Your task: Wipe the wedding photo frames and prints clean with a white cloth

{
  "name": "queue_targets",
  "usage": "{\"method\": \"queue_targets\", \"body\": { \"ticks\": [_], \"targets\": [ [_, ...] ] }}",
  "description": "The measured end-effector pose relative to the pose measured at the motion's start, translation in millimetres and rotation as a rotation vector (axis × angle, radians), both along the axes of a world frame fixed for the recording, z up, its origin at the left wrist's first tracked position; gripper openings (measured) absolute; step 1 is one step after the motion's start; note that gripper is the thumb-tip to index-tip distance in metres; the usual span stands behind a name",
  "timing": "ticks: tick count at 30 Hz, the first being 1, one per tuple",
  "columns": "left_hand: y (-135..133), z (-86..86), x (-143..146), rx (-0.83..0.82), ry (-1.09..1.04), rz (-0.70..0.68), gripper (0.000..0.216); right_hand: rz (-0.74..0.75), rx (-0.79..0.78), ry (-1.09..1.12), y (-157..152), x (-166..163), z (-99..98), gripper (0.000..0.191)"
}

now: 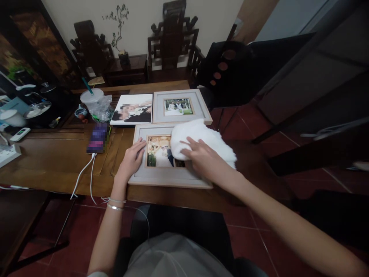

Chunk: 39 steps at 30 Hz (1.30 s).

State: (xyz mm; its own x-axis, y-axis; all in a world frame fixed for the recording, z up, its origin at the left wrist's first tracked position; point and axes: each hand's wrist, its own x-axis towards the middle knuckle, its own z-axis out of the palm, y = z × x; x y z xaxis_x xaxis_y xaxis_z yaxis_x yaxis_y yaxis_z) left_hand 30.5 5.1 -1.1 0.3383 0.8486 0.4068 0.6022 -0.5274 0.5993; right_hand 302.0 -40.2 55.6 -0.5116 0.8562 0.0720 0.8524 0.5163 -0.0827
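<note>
A wood-rimmed photo frame (pixel 170 179) with a wide pale mat lies face up near the table's front edge. Flat on its left border rests my left hand (pixel 134 158), fingers stretched out along the mat. My right hand (pixel 201 157) presses a bunched white towel (pixel 207 134) against the right half of the frame, gripping it from above. The towel covers the right part of the picture and hangs past the frame's right side. Just behind lies a second wood-rimmed photo frame (pixel 158 107), beside a white-edged photo panel (pixel 132 109).
Left of the frames, a phone (pixel 98 137) is plugged into a white cable (pixel 80 173) that drops over the table's front edge. A lidded plastic cup (pixel 91 98) and a crumpled clear bag (pixel 103 107) stand behind it. Teaware and a power strip (pixel 10 154) occupy the far left.
</note>
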Motion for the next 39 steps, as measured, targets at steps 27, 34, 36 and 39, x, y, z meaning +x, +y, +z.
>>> {"method": "queue_targets", "body": {
  "ticks": [27,34,36,39],
  "targets": [
    [1.8,-3.7,-3.4,0.026,-0.007,-0.02,0.052,0.014,0.034,-0.072,40.3,24.6,-5.2,0.053],
    [1.0,-2.5,-1.1,0.026,-0.021,-0.008,0.048,0.088,-0.113,0.078,-16.4,33.1,-0.7,0.057],
    [0.9,-1.6,-0.8,0.02,-0.027,-0.004,0.044,0.062,-0.106,0.082,-1.2,33.8,-3.4,0.057],
    [0.6,-0.6,-0.9,0.016,-0.034,-0.012,0.042,-0.015,-0.034,0.072,35.4,28.5,-13.6,0.058]
  ]
}}
